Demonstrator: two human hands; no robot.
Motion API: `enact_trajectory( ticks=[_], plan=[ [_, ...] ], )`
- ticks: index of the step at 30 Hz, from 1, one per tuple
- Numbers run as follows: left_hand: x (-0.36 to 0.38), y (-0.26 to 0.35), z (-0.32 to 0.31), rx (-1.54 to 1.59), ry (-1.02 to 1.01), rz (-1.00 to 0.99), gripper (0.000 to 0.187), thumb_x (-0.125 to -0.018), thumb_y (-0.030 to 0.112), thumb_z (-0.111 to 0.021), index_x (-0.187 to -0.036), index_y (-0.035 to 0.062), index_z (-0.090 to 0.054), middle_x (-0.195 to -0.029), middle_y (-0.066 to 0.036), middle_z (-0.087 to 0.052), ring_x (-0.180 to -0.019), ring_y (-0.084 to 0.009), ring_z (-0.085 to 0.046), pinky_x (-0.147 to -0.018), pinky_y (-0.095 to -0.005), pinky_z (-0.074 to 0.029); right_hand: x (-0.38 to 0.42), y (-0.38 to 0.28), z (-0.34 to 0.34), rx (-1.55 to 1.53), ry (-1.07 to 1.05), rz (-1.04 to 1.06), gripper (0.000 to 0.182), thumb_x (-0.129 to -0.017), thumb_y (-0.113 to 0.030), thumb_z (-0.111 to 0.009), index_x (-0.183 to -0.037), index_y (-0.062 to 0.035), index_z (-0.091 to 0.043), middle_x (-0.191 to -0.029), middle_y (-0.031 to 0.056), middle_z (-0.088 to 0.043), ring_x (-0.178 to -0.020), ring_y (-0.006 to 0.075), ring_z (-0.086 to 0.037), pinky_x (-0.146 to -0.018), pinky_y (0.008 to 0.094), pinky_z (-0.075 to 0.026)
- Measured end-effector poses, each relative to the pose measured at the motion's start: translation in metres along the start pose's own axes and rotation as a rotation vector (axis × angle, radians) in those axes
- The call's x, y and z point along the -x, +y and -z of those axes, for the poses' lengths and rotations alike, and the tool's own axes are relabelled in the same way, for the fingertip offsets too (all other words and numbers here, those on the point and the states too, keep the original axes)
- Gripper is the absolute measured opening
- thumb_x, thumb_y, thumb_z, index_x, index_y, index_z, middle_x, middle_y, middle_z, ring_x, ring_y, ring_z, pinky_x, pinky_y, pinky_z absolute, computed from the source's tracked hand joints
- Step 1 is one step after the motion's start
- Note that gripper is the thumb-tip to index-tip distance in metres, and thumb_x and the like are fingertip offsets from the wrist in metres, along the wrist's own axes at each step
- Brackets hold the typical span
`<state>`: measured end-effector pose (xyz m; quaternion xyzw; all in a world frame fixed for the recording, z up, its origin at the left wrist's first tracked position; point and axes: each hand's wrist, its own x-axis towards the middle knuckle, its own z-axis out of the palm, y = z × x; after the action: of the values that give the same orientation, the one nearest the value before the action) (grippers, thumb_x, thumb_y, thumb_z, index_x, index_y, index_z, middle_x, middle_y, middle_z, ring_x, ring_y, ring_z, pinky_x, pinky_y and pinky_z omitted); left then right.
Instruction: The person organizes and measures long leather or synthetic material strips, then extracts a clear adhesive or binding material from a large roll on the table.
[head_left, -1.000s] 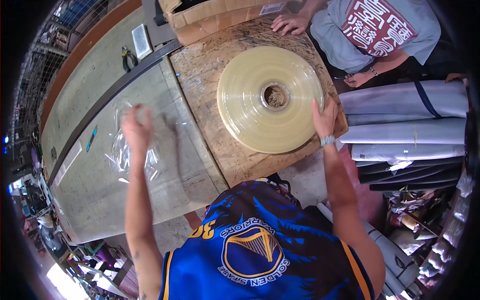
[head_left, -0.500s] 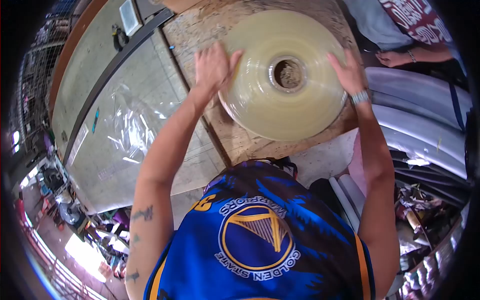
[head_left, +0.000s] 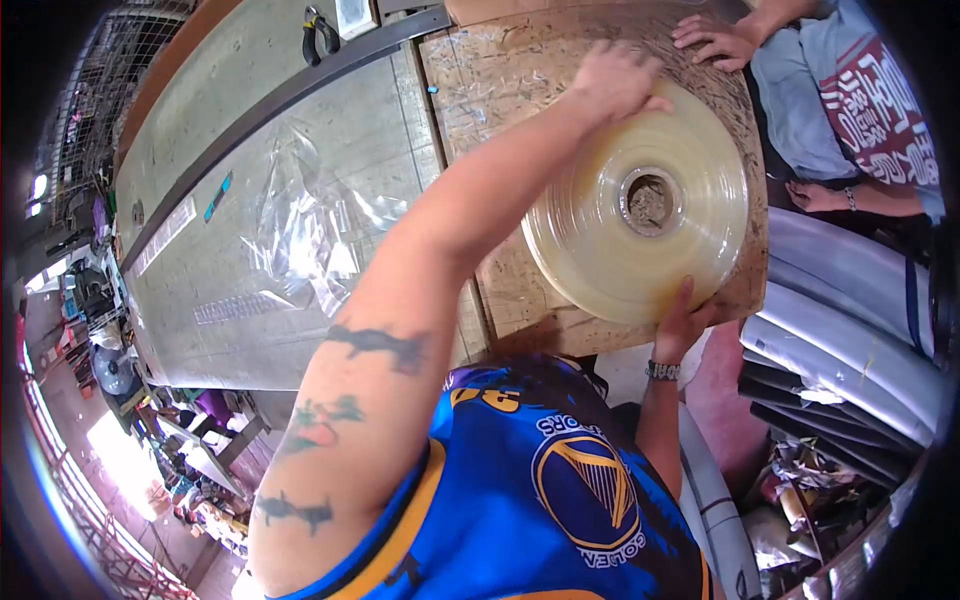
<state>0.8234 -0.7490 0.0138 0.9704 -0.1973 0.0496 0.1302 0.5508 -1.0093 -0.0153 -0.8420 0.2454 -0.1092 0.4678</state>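
A large roll of clear, yellowish plastic film (head_left: 575,255) lies flat on the wooden board, its round core hole facing up. My left hand (head_left: 618,82) is at the roll's far edge, fingers curled over the rim and thumb on the top face. At the near right edge, my right hand (head_left: 686,322) grips the rim with the thumb up on the face; its other fingers are partly hidden by the roll. My left forearm crosses in front of the roll's left side.
The wooden board (head_left: 515,305) adjoins a grey table (head_left: 225,345) bearing crumpled clear plastic (head_left: 305,225), a teal cutter (head_left: 218,196) and pliers (head_left: 320,38). A co-worker's hand (head_left: 715,42) rests on the board's far edge. Grey rolls (head_left: 850,270) are stacked at right.
My left hand has moved from the roll's left side to its far edge. My right hand has gone from the right side to the near edge. The view has shifted left; a co-worker's hand now shows.
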Motion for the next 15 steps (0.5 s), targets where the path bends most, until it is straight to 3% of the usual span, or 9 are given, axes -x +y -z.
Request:
enact_trajectory(
  ticks=[3, 6, 10, 11, 14, 15],
  plan=[
    [0.106, 0.004, 0.034, 0.184, 0.262, 0.225, 0.074, -0.094, 0.063, -0.059, -0.130, -0.0022, -0.055, -0.125, -0.023, -0.064, -0.121, -0.0385, -0.058, -0.107, -0.0525, -0.039, -0.008, 0.009, 0.007, -0.010, -0.073, 0.139, 0.051, -0.102, -0.032, -0.067, -0.130, 0.0086, -0.056, -0.129, 0.0222, -0.064, -0.116, 0.0272, -0.062, -0.100, 0.0395, -0.048],
    [0.237, 0.027, 0.058, 0.171, 0.074, 0.414, 0.081, -0.090, 0.058, -0.068, -0.137, -0.0056, -0.051, -0.125, -0.025, -0.061, -0.121, -0.0410, -0.055, -0.111, -0.0535, -0.035, -0.011, 0.022, 0.006, -0.076, -0.071, 0.033, 0.051, -0.102, -0.033, -0.067, -0.129, 0.0085, -0.058, -0.125, 0.0230, -0.066, -0.111, 0.0282, -0.064, -0.099, 0.0398, -0.050],
    [0.323, 0.034, 0.016, 0.220, 0.130, 0.382, 0.077, -0.087, 0.040, -0.077, -0.148, 0.0042, -0.045, -0.125, -0.020, -0.059, -0.120, -0.0388, -0.053, -0.106, -0.0505, -0.039, -0.017, 0.026, 0.008, 0.031, -0.090, 0.055, 0.054, -0.100, -0.038, -0.070, -0.117, 0.0119, -0.061, -0.117, 0.0264, -0.068, -0.105, 0.0314, -0.067, -0.094, 0.0424, -0.052],
    [0.324, 0.035, 0.019, 0.194, 0.212, 0.359, 0.056, -0.088, 0.033, -0.076, -0.134, 0.0054, -0.060, -0.116, -0.016, -0.063, -0.117, -0.0342, -0.056, -0.105, -0.0492, -0.040, -0.020, 0.032, 0.009, 0.103, -0.078, 0.046, 0.061, -0.098, -0.045, -0.071, -0.115, 0.0133, -0.060, -0.117, 0.0272, -0.068, -0.106, 0.0321, -0.066, -0.094, 0.0428, -0.052],
    [0.333, 0.020, 0.013, 0.289, 0.059, 0.274, 0.032, -0.089, 0.028, -0.075, -0.111, 0.0053, -0.071, -0.101, -0.013, -0.068, -0.113, -0.0301, -0.059, -0.105, -0.0485, -0.039, -0.026, 0.036, 0.014, 0.185, -0.094, 0.052, 0.067, -0.097, -0.050, -0.070, -0.117, 0.0132, -0.061, -0.120, 0.0290, -0.067, -0.108, 0.0342, -0.065, -0.095, 0.0433, -0.051],
    [0.337, 0.014, 0.028, 0.369, 0.110, 0.225, 0.021, -0.090, 0.025, -0.074, -0.096, 0.0051, -0.075, -0.089, -0.012, -0.069, -0.102, -0.0297, -0.063, -0.099, -0.0482, -0.044, -0.027, 0.037, 0.012, 0.152, -0.103, 0.047, 0.069, -0.096, -0.052, -0.070, -0.117, 0.0133, -0.060, -0.121, 0.0296, -0.066, -0.109, 0.0348, -0.065, -0.096, 0.0435, -0.051]
  ],
)
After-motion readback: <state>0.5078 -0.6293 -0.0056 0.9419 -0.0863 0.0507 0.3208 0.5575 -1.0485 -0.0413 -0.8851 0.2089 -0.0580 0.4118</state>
